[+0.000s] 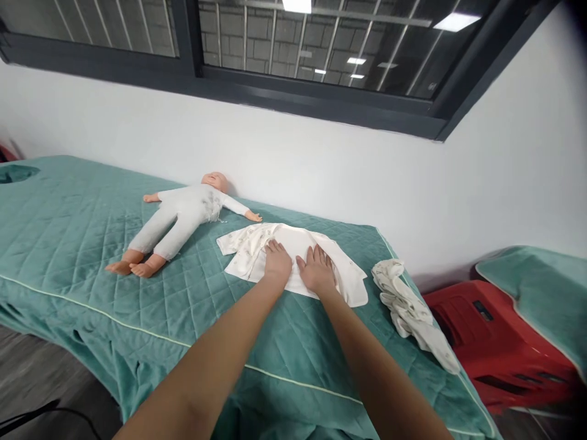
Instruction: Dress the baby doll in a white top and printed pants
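1. Fingers (274,245) of the left hand (277,264) lie flat and slightly parted, palm down, gripping nothing, in the head view.
2. Fingers of the right hand (317,273) spread wider, also resting flat without a hold.
3. Directly beneath both hands, and reaching beyond the fingertips, a small white printed garment (296,240) lies on a quilted green bed cover (105,205), its long axis running left to right; neither hand is nearer.
4. A doll (188,201) lies to the left, a crumpled cloth (406,305) to the right.
5. No brand, label or writing is legible; a window mark (431,87) is too small to read.
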`<action>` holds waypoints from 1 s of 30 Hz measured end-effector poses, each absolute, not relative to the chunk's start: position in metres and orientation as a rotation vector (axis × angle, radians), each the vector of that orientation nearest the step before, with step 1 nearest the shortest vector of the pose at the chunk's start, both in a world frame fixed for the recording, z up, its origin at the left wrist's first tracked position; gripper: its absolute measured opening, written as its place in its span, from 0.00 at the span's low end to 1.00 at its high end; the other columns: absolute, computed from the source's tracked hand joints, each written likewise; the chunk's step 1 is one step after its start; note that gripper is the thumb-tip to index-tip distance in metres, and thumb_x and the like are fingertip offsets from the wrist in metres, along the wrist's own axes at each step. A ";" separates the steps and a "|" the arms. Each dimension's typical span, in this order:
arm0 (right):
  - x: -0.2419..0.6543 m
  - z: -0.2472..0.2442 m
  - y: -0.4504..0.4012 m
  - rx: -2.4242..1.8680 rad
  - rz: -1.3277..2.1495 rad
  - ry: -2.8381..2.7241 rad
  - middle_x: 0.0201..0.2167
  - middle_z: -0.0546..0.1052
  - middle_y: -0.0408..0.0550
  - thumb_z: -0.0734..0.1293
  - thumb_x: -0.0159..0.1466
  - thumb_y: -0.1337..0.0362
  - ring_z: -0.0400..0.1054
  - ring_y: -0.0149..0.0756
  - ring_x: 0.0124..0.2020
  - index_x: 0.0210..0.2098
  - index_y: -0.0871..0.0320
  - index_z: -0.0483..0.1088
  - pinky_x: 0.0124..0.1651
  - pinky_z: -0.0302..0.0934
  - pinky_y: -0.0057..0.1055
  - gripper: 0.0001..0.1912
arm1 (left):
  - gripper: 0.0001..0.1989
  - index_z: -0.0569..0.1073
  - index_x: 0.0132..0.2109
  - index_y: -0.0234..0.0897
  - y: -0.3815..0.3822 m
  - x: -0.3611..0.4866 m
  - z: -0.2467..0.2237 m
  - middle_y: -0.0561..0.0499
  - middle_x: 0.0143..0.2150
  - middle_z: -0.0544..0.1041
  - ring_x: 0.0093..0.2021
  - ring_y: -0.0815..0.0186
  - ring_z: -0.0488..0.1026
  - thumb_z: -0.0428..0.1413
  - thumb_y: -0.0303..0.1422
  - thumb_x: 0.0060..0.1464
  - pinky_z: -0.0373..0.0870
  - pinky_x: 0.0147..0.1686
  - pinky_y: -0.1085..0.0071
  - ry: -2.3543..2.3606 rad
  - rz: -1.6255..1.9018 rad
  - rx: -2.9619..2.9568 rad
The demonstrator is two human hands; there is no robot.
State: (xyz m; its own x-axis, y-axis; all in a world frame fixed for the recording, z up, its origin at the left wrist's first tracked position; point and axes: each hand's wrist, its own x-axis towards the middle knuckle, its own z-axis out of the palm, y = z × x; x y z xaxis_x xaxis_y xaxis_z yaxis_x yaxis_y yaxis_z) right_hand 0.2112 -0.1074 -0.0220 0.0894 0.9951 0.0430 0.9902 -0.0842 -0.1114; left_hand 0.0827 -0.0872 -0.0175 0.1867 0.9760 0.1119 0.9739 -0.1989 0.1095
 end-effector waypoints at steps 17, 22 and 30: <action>0.191 -0.018 -0.228 -1.756 0.252 -2.120 0.70 0.57 0.52 0.55 0.71 0.54 0.47 0.40 0.72 0.65 0.59 0.62 0.73 0.42 0.42 0.28 | 0.17 0.74 0.38 0.37 -0.182 0.007 -0.016 0.45 0.39 0.75 0.44 0.57 0.70 0.42 0.34 0.67 0.63 0.47 0.58 1.688 0.707 2.613; 0.172 -0.009 -0.176 -1.627 0.454 -1.833 0.66 0.65 0.50 0.59 0.68 0.55 0.57 0.39 0.67 0.62 0.55 0.64 0.70 0.51 0.38 0.25 | 0.15 0.75 0.49 0.40 -0.157 -0.026 -0.015 0.43 0.47 0.77 0.48 0.53 0.70 0.45 0.37 0.66 0.63 0.45 0.57 2.126 0.848 2.212; 0.124 0.012 -0.043 -1.995 0.491 -1.785 0.50 0.76 0.61 0.59 0.68 0.51 0.71 0.51 0.53 0.63 0.62 0.59 0.55 0.62 0.43 0.30 | 0.24 0.68 0.64 0.47 -0.110 -0.079 -0.035 0.43 0.58 0.75 0.57 0.47 0.68 0.50 0.44 0.63 0.62 0.55 0.48 2.254 0.932 1.951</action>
